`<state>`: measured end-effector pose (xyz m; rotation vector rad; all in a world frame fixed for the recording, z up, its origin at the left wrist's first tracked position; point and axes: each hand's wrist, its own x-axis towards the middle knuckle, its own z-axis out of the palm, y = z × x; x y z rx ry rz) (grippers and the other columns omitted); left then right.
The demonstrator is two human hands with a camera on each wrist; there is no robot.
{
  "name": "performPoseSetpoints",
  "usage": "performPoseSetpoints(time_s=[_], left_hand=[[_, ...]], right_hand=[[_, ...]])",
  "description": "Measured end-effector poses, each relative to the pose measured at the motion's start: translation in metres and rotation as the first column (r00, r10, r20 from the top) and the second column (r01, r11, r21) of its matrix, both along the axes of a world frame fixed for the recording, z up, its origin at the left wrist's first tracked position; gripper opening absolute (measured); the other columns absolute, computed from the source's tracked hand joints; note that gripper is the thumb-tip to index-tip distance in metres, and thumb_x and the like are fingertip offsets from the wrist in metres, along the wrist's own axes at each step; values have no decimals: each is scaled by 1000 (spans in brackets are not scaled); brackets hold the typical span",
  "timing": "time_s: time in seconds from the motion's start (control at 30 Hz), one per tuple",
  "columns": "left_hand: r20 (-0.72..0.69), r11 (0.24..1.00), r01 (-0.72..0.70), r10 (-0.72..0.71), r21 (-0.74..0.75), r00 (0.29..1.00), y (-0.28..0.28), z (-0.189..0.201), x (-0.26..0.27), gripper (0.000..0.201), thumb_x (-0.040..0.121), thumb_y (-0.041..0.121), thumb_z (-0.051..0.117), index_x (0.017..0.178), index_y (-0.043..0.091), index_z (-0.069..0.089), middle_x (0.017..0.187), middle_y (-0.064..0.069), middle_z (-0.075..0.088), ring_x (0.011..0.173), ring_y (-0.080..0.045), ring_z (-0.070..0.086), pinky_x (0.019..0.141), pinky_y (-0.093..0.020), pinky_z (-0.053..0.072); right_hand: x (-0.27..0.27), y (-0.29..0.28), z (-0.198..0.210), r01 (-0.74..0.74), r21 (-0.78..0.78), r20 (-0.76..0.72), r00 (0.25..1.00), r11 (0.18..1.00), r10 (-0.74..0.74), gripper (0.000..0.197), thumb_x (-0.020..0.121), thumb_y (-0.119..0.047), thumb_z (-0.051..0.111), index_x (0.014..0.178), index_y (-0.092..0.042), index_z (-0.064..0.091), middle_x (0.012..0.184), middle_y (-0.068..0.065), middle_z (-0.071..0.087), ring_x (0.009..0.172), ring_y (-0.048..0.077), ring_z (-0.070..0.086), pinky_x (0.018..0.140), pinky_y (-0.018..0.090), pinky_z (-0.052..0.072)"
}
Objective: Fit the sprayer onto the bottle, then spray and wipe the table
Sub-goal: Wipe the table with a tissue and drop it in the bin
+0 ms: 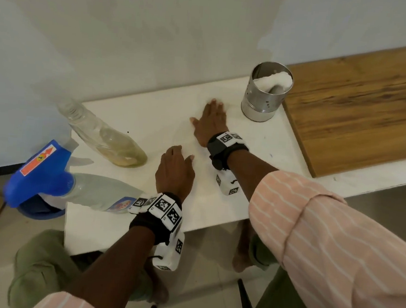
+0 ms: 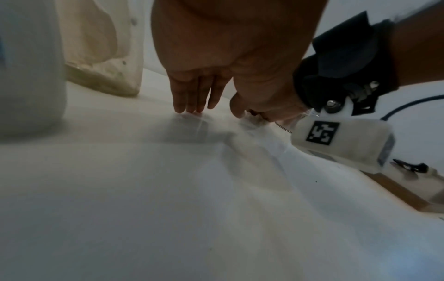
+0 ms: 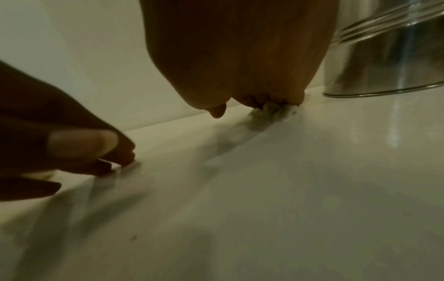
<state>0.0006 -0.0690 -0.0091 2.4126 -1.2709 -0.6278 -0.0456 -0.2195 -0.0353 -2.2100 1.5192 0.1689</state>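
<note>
The spray bottle point(image 1: 97, 191) with its blue sprayer point(image 1: 40, 172) fitted stands at the table's left edge. My right hand point(image 1: 211, 123) lies flat on the white table point(image 1: 258, 146), fingers straight and pointing toward the wall. In the right wrist view its fingertips point(image 3: 259, 100) press a small wad of white tissue point(image 3: 269, 112) onto the surface. My left hand point(image 1: 175, 168) rests just left of and behind it, fingertips point(image 2: 192, 106) touching the table and holding nothing.
A second clear bottle point(image 1: 105, 141) without a cap, with yellowish liquid, stands behind the spray bottle. A steel canister point(image 1: 262, 102) holding a white roll stands at the back right. A wooden board point(image 1: 358, 105) covers the table's right part.
</note>
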Motion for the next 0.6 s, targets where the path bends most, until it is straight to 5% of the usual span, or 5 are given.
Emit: performPoseSetpoints(time_s=[0.17, 0.23, 0.33, 0.4, 0.6], left_hand=[[82, 1000, -2, 3, -15, 997, -3, -6, -2, 36, 95, 18, 39, 129, 11, 48, 139, -4, 49, 125, -25, 44, 91, -40, 44], [95, 1000, -14, 14, -1, 995, -3, -9, -2, 38, 97, 21, 40, 133, 10, 47, 148, -2, 40, 135, -22, 37, 100, -40, 41], [66, 998, -62, 64, -32, 996, -1, -11, 1, 39, 98, 24, 39, 134, 11, 48, 149, 1, 40, 137, -19, 35, 105, -38, 37], [38, 993, -92, 95, -69, 995, -3, -11, 0, 40, 99, 27, 37, 134, 12, 48, 147, -1, 43, 136, -19, 37, 105, -38, 36], [-85, 945, -233, 219, -230, 972, 1, -9, -11, 36, 99, 25, 33, 131, 12, 46, 142, -6, 45, 131, -24, 40, 102, -35, 36]], right_hand=[[30, 7, -5, -471, 16, 20, 882, 882, 471, 67, 102, -44, 24, 151, -5, 1, 160, 11, -7, 148, 27, -8, 121, 40, 2], [21, -1, -10, -364, -48, -3, 931, 930, 364, 69, 101, -46, 22, 151, -4, -2, 160, 13, -7, 148, 28, -6, 121, 39, 1], [-2, -12, -14, 53, -116, -42, 997, 992, -58, 75, 100, -49, 20, 149, 2, -4, 159, 19, -5, 147, 33, -4, 121, 42, 1], [-8, -9, -11, 106, -88, -54, 992, 990, -111, 76, 100, -51, 18, 149, 2, -4, 158, 19, -8, 147, 33, -6, 121, 43, 0], [-1, 40, -7, -447, -49, -12, 894, 893, 447, 69, 101, -43, 24, 151, -4, -3, 159, 13, -9, 148, 29, -7, 121, 40, 2]])
